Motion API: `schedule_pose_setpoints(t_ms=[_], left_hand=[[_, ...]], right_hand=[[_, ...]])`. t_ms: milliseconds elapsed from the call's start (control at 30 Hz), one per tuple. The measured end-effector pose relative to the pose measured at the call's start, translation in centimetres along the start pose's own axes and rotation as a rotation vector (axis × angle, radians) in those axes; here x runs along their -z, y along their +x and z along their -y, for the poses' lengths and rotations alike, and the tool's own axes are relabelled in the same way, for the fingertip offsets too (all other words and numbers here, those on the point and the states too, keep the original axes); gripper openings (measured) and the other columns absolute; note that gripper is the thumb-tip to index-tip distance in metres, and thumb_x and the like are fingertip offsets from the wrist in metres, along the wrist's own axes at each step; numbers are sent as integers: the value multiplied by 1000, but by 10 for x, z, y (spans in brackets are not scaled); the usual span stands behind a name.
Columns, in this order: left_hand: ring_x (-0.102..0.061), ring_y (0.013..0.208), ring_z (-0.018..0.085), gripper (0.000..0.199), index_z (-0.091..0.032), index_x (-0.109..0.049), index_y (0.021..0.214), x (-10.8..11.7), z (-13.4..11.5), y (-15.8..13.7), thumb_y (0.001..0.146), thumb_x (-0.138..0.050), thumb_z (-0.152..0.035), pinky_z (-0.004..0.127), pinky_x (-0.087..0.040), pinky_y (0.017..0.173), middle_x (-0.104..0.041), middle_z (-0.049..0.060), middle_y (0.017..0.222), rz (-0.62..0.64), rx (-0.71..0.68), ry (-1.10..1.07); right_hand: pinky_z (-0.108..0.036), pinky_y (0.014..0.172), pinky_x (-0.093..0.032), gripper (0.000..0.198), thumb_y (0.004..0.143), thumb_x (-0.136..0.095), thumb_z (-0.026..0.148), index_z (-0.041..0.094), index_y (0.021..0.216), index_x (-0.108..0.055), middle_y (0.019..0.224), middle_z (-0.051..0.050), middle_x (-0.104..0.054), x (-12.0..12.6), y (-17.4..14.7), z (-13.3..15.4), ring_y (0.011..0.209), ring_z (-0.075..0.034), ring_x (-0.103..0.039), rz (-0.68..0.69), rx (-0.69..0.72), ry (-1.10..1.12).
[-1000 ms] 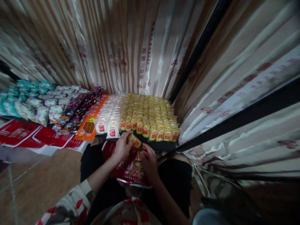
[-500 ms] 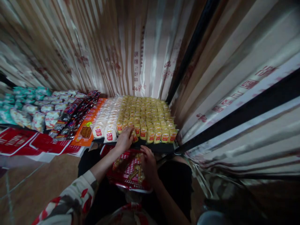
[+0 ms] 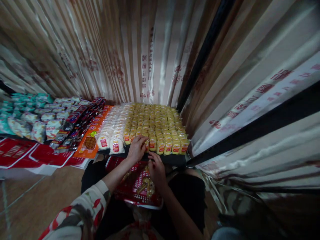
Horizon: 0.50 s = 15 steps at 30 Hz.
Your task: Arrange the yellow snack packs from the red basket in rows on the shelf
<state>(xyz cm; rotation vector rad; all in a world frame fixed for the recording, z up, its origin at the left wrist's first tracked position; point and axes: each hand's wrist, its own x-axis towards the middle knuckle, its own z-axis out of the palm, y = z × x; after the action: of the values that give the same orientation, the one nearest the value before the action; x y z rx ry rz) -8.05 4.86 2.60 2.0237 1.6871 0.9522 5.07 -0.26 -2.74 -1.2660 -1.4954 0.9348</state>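
Note:
Rows of small yellow snack packets (image 3: 160, 124) in clear wrap with red-orange labels stand on a dark shelf. At their front edge is my left hand (image 3: 137, 149), its fingers bent round a yellow packet that the hand mostly hides. Just below and to the right, my right hand (image 3: 157, 168) hovers over the basket's right side with its fingers loosely apart and nothing visible in them. A red plastic basket (image 3: 127, 195) rests at my lap, with several brownish wrapped snacks (image 3: 147, 186) inside.
White snack packets (image 3: 116, 144) with red labels stand left of the yellow rows. Farther left lie an orange bag (image 3: 87, 140), dark packs (image 3: 81, 123), white packs (image 3: 53, 128) and teal packs (image 3: 30, 103). Pleated curtains (image 3: 160, 53) and black poles (image 3: 205, 56) enclose the shelf.
My left hand has shifted slightly right along the front row, over the packet that stood beside its fingers. The right hand has stayed nearly in place. The view has moved slightly.

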Motion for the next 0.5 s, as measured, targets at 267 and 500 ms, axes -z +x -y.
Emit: schedule_pose_setpoints(t_ms=[267,500], left_hand=[[-44,117,20,47,-18,-43,126,-14,5,-7,80,-50,-15,37,-39,100,-41,11,122,-206,82,-81],[-52,104,20,42,-17,-43,121,-15,2,-14,82,-55,-28,35,-45,90,-51,9,113,-221,214,-36]], right_hand=[[-33,80,-53,38,78,-41,13,19,111,-58,109,-11,-57,-4,8,-5,88,-17,-61,-18,44,-78],[-34,84,-52,41,79,-39,14,18,116,-55,112,-11,-56,-3,8,-5,90,-17,-60,6,51,-112]])
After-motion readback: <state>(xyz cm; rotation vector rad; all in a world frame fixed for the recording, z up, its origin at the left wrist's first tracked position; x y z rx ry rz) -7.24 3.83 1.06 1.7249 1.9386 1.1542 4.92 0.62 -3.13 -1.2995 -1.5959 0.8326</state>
